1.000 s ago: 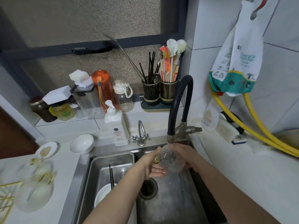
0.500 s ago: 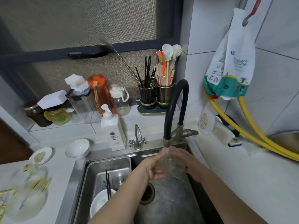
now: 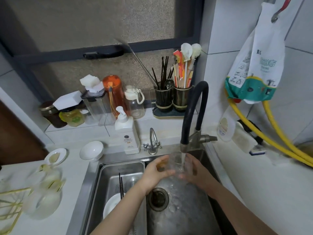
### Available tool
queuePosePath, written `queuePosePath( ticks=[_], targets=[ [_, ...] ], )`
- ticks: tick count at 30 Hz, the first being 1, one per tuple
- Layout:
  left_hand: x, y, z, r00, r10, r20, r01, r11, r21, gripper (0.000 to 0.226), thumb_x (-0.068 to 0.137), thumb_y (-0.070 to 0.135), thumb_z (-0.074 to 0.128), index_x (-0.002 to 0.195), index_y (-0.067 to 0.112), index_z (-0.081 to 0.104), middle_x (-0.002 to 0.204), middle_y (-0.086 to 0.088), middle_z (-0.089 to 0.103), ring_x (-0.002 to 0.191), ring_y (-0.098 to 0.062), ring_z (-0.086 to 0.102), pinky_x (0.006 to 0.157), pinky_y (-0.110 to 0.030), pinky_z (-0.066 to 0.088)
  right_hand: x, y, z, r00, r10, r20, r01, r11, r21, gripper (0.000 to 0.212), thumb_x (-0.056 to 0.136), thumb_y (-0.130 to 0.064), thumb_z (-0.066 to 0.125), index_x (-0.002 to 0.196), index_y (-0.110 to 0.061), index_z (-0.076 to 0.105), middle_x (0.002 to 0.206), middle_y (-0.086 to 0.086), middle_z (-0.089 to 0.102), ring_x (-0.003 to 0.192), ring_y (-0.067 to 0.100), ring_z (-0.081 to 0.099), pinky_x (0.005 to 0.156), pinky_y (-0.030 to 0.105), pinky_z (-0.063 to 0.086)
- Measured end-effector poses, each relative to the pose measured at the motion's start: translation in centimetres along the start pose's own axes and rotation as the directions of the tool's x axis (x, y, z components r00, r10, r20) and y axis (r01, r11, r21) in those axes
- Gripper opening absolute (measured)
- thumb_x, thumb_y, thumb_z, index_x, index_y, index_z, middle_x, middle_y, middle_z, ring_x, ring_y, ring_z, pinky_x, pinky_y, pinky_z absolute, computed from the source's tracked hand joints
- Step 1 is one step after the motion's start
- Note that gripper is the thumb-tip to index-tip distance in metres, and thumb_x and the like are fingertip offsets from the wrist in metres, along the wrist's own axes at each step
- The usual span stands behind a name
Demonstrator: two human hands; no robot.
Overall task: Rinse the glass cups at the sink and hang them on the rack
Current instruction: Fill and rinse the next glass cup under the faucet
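A clear glass cup (image 3: 176, 162) stands upright under the black gooseneck tap (image 3: 191, 116), and water runs from the spout into it. My left hand (image 3: 157, 170) grips its left side and my right hand (image 3: 193, 168) cups its right side, both over the steel sink (image 3: 186, 217). At the far left on the counter, more glass cups (image 3: 45, 189) hang blurred on a gold wire rack (image 3: 10, 206).
A steel drain basket (image 3: 118, 175) in the sink's left half holds a white plate and black chopsticks. A soap pump bottle (image 3: 127, 134), a small tap, a white bowl (image 3: 91, 150) and jars stand behind. Yellow hoses run along the right wall.
The cup has turned upright under the stream and my hands have shifted around it. The camera has tilted down and a little left.
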State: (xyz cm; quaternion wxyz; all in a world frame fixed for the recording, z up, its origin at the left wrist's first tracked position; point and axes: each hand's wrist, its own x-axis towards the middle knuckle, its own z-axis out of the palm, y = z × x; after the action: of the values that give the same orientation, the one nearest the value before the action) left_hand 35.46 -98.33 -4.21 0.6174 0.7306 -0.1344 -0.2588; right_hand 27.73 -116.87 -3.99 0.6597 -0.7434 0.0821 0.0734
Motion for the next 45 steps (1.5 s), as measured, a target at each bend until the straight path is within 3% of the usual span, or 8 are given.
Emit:
queuePosePath(
  ticks=[6, 17, 23, 27, 31, 37, 42, 45],
  targets=[
    [-0.1, 0.7, -0.1, 0.99, -0.133, 0.035, 0.136, 0.984, -0.115, 0.049, 0.089, 0.031, 0.066, 0.136, 0.031, 0.052, 0.136, -0.01, 0.058, 0.124, -0.023, 0.056, 0.081, -0.021, 0.05, 0.1, 0.3, 0.3, 0.995, -0.063, -0.071, 0.059, 0.997, -0.057, 0.094, 0.054, -0.04, 0.091, 0.135, -0.034, 0.042, 0.134, -0.008, 0.051, 0.123, 0.011, 0.054, 0.098, 0.037, 0.052],
    [0.5, 0.6, 1.8, 0.968, -0.163, 0.192, 0.14, 0.981, 0.131, 0.079, 0.073, 0.023, 0.084, 0.138, 0.032, 0.04, 0.117, 0.02, 0.059, 0.108, -0.001, 0.059, 0.084, -0.016, 0.051, -2.3, -1.2, -1.5, 0.992, -0.104, 0.066, 0.11, 0.989, -0.096, 0.065, 0.076, -0.003, 0.077, 0.128, -0.028, 0.049, 0.117, -0.02, 0.064, 0.111, 0.001, 0.06, 0.083, 0.014, 0.05],
    [0.8, 0.6, 2.9, 0.949, -0.3, 0.096, 0.3, 0.954, 0.012, 0.102, 0.047, 0.063, 0.088, 0.132, 0.022, 0.049, 0.123, 0.003, 0.062, 0.103, -0.015, 0.065, 0.06, -0.023, 0.048, -1.2, 0.4, -2.4, 0.999, 0.037, -0.03, -0.04, 0.993, -0.109, 0.075, 0.071, -0.036, 0.081, 0.136, -0.025, 0.044, 0.129, -0.012, 0.057, 0.116, 0.001, 0.055, 0.09, 0.021, 0.051],
    [1.1, 0.6, 3.9, 0.941, -0.335, 0.042, 0.338, 0.936, -0.102, 0.077, 0.056, 0.056, 0.087, 0.117, 0.022, 0.057, 0.114, -0.002, 0.064, 0.08, -0.016, 0.062, 0.047, -0.023, 0.043, -0.7, 0.6, -3.0, 0.998, 0.07, 0.012, -0.068, 0.991, -0.115, 0.061, 0.075, -0.057, 0.071, 0.13, -0.04, 0.051, 0.128, -0.022, 0.059, 0.122, 0.0, 0.053, 0.105, 0.031, 0.044],
    [1.2, 0.9, 5.1, 0.967, -0.245, -0.065, 0.239, 0.967, -0.093, 0.058, 0.062, 0.042, 0.089, 0.109, 0.025, 0.059, 0.106, 0.004, 0.068, 0.091, -0.009, 0.068, 0.067, -0.02, 0.051, 0.1, 1.4, -4.3, 0.994, 0.104, 0.031, -0.105, 0.994, 0.026, 0.03, 0.089, -0.043, 0.058, 0.119, -0.047, 0.055, 0.126, -0.029, 0.057, 0.116, -0.006, 0.055, 0.101, 0.025, 0.043],
    [1.6, 1.0, 6.0, 0.982, -0.117, -0.147, 0.119, 0.993, 0.008, 0.062, 0.063, 0.028, 0.091, 0.114, 0.024, 0.056, 0.1, 0.013, 0.068, 0.088, 0.002, 0.066, 0.077, -0.012, 0.05, 2.7, 2.0, -6.7, 0.979, 0.002, -0.203, -0.052, 0.969, -0.243, 0.055, 0.099, -0.014, 0.046, 0.149, -0.017, 0.023, 0.145, -0.007, 0.032, 0.135, 0.012, 0.03, 0.113, 0.029, 0.022],
    [2.2, 0.6, 6.4, 0.985, -0.087, -0.149, 0.094, 0.995, 0.039, 0.062, 0.059, 0.033, 0.092, 0.11, 0.027, 0.057, 0.1, 0.01, 0.072, 0.092, -0.004, 0.069, 0.089, -0.027, 0.055, 4.8, 1.2, -9.7, 0.949, -0.084, -0.303, -0.059, 0.899, -0.433, 0.085, 0.08, -0.058, 0.053, 0.144, -0.009, 0.029, 0.148, 0.01, 0.034, 0.139, 0.029, 0.03, 0.116, 0.048, 0.026],
    [2.3, 0.8, 6.5, 0.991, -0.05, -0.122, 0.059, 0.996, 0.069, 0.06, 0.06, 0.031, 0.091, 0.109, 0.024, 0.059, 0.101, 0.007, 0.073, 0.091, -0.004, 0.069, 0.087, -0.025, 0.055, 6.6, 2.0, -11.6, 0.948, -0.002, -0.317, -0.149, 0.88, -0.451, 0.087, 0.087, -0.05, 0.059, 0.15, -0.007, 0.017, 0.157, 0.01, 0.018, 0.147, 0.029, 0.013, 0.12, 0.043, 0.015]
  ],
)
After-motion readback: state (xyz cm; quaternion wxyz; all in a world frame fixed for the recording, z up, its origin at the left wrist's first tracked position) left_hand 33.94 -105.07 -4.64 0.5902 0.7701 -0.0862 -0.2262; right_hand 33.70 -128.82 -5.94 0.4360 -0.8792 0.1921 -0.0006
